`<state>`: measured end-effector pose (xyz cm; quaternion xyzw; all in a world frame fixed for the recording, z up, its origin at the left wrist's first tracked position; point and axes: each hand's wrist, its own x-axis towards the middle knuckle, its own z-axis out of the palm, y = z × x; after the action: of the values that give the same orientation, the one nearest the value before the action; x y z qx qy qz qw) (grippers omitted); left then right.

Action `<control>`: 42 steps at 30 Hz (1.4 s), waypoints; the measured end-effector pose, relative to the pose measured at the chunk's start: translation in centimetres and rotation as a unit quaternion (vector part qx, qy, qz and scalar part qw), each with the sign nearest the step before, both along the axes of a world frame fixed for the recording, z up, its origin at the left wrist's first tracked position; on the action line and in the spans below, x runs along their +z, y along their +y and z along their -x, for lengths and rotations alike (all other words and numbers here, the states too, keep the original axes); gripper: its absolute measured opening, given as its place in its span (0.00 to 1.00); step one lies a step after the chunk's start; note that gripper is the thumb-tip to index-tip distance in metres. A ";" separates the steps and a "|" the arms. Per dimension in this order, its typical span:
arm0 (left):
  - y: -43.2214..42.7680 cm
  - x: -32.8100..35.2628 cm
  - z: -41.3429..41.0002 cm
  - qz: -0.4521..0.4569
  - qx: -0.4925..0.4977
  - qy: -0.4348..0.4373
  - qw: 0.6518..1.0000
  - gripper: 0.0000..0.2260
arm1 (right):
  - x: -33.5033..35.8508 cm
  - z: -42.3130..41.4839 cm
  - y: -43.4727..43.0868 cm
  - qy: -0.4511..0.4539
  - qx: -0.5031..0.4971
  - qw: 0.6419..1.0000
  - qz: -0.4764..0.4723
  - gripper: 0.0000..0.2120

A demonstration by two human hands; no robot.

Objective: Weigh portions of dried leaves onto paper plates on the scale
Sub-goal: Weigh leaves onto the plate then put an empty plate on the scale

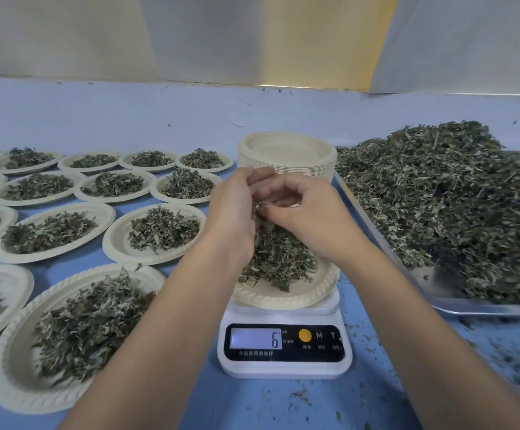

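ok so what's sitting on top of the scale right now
A paper plate holding a heap of dried leaves. The left hand and right hand pinch leaves above it, covering the plate's far side. The plate itself hides the top of the scale.

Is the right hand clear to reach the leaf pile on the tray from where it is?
Probably yes: the right hand sits over the plate on the scale, the leaf pile on the tray lies to its right with nothing between, though it pinches some leaves.
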<state>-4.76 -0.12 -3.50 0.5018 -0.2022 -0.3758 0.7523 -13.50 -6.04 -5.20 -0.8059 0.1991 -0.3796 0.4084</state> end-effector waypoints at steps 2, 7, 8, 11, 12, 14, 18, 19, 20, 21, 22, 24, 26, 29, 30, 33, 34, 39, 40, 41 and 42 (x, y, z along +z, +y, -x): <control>0.1 0.0 -0.1 -0.011 0.002 -0.031 0.999 0.16 | 0.0 0.0 -0.1 0.010 -0.006 1.000 0.005 0.13; 0.4 0.1 -0.7 -0.030 0.011 -0.076 0.997 0.15 | 0.0 0.3 -0.1 0.079 -0.007 0.997 0.017 0.06; 0.4 0.0 -0.8 -0.035 0.009 -0.086 0.996 0.15 | 0.0 0.4 0.0 0.096 -0.009 0.995 0.021 0.04; 0.5 -0.1 -1.0 -0.052 -0.007 -0.103 0.993 0.15 | 0.0 0.5 0.0 0.078 -0.030 0.996 0.011 0.07; 0.5 -0.1 -1.0 -0.057 -0.012 -0.107 0.993 0.16 | 0.1 0.4 0.0 0.059 -0.037 0.998 0.008 0.08; 0.5 -0.1 -1.0 -0.060 -0.021 -0.109 0.992 0.16 | 0.1 0.4 -0.3 0.035 -0.047 0.998 0.005 0.08; 0.4 -0.1 -1.1 -0.052 -0.030 -0.084 0.995 0.16 | -0.1 0.5 -0.8 0.037 -0.045 0.998 0.014 0.12; 0.4 -0.1 -1.1 -0.051 -0.029 -0.079 0.995 0.16 | -0.2 0.4 -0.9 0.040 -0.041 0.998 0.017 0.12; 0.3 -0.1 -1.2 -0.050 -0.028 -0.076 0.995 0.16 | -0.3 0.4 -0.9 0.042 -0.035 0.998 0.016 0.12; 0.3 -0.1 -1.2 -0.047 -0.026 -0.073 0.996 0.16 | -0.4 0.3 -0.9 0.043 -0.028 0.999 0.012 0.11; 0.3 -0.1 -1.3 -0.045 -0.024 -0.070 0.996 0.16 | -0.4 0.2 -0.9 0.044 -0.021 0.999 0.009 0.11; 0.3 -0.1 -1.4 -0.042 -0.019 -0.066 0.997 0.15 | -0.5 0.1 -0.8 0.044 -0.014 0.999 0.009 0.10; 0.3 -0.2 -1.5 -0.042 -0.019 -0.069 0.997 0.15 | -0.4 0.1 -0.8 0.029 -0.015 0.999 -0.001 0.10; 0.3 -0.3 -1.5 -0.041 -0.018 -0.070 0.997 0.15 | -0.2 0.3 -0.7 0.009 -0.019 1.000 0.006 0.09; 0.3 -0.3 -1.4 -0.040 -0.018 -0.072 0.996 0.15 | -0.2 0.3 -0.7 0.005 -0.020 1.000 0.010 0.09; 0.3 -0.3 -1.4 -0.038 -0.020 -0.071 0.997 0.15 | -0.1 0.5 -0.8 0.004 -0.020 1.000 0.012 0.13; 0.3 -0.3 -1.3 -0.036 -0.019 -0.069 0.997 0.14 | -0.2 0.5 -0.9 0.006 -0.021 1.000 0.010 0.14; 0.4 0.2 -1.1 -0.003 0.005 -0.072 0.997 0.13 | -0.1 0.5 -1.0 -0.009 -0.040 0.999 -0.017 0.16; 0.5 0.3 -1.1 0.003 0.009 -0.074 0.997 0.13 | 0.1 0.7 -1.1 -0.011 -0.048 0.999 -0.022 0.16; 0.5 0.4 -1.0 0.007 0.010 -0.075 0.997 0.13 | 0.3 1.0 -1.3 -0.015 -0.053 0.998 -0.027 0.16; 0.4 0.6 -1.0 0.010 0.009 -0.074 0.997 0.13 | 0.5 1.4 -1.5 -0.022 -0.056 0.998 -0.033 0.15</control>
<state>-3.77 0.28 -2.92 0.5229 -0.2568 -0.3286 0.7434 -14.91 -7.52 -4.74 -0.7712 0.2475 -0.4124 0.4170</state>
